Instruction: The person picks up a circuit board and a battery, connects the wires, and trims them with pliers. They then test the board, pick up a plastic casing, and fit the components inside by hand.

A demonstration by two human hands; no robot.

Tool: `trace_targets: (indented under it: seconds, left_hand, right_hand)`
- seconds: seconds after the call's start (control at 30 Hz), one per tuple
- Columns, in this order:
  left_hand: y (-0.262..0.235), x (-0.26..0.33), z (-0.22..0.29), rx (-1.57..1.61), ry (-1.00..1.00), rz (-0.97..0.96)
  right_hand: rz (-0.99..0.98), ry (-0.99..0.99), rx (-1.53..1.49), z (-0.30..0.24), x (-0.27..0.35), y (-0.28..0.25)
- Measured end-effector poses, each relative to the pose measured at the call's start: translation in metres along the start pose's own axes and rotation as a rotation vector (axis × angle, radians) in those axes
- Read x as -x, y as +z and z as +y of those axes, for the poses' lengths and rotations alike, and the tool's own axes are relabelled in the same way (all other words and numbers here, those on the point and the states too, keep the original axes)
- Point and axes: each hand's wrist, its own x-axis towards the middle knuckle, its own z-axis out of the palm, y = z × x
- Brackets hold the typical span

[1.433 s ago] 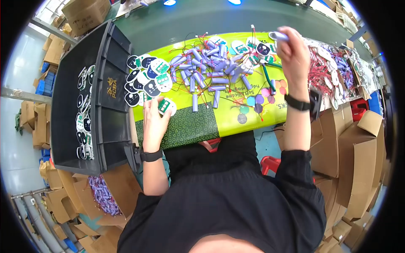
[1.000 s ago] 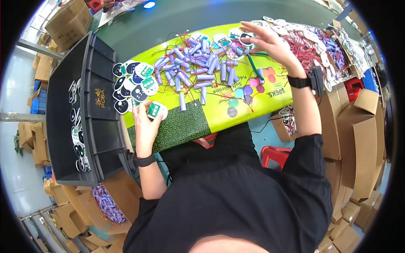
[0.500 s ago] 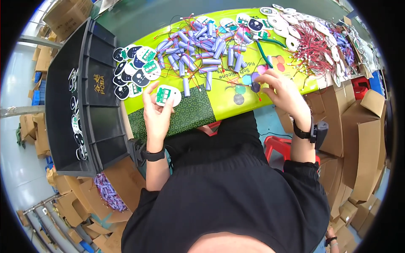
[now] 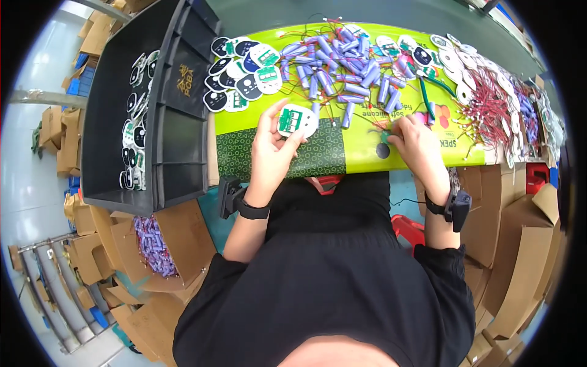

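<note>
Disc (image 4: 296, 120), white and round with a green circuit part on its face, is in the left hand (image 4: 273, 147); the fingers are closed on its edges and lift it a little above the dark green patterned part of the mat (image 4: 324, 154). The right hand (image 4: 416, 142) lies on the yellow-green part of the mat, near its front edge, with the fingers bent down on something small and thin; if this grip is closed on it or only touches it, I cannot tell. Each wrist has a black band with a small device.

Behind the hands, in the middle of the worktop (image 4: 379, 13), there is a heap of purple cylinder cells (image 4: 342, 58) with thin red wires. To the left of the heap lie more discs (image 4: 241, 64), some black and some white. To the right lie white discs with a bundle of red wires (image 4: 486, 110).

A black crate with compartments (image 4: 156, 110) stands at the left end of the worktop and holds more discs in its far-left compartment. Below it, an open cardboard box (image 4: 177, 244) holds more purple cells. More cardboard boxes stand at the right side
</note>
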Motion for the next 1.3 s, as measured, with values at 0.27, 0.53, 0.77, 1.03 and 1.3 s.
trace_targets:
  seconds: [0.27, 0.53, 0.77, 1.03, 1.3]
  left_hand:
    - [-0.006, 0.001, 0.002, 0.051, 0.046, 0.016]
    - [-0.015, 0.007, -0.005, 0.105, 0.054, 0.043]
    - [-0.007, -0.001, -0.008, 0.232, 0.027, 0.019]
    - [-0.005, 0.004, -0.009, 0.337, -0.086, 0.120]
    - [-0.002, -0.001, 0.000, 0.324, -0.062, 0.085]
  right_hand:
    - [0.053, 0.074, -0.046, 0.004, 0.006, 0.007]
    - [0.129, -0.069, -0.420, -0.016, -0.021, -0.027]
    - [0.312, 0.031, -1.436, -0.040, -0.063, -0.023]
    - [-0.086, 0.144, -1.509, -0.076, -0.050, 0.034]
    - [0.189, -0.143, -1.074, -0.110, -0.046, 0.046]
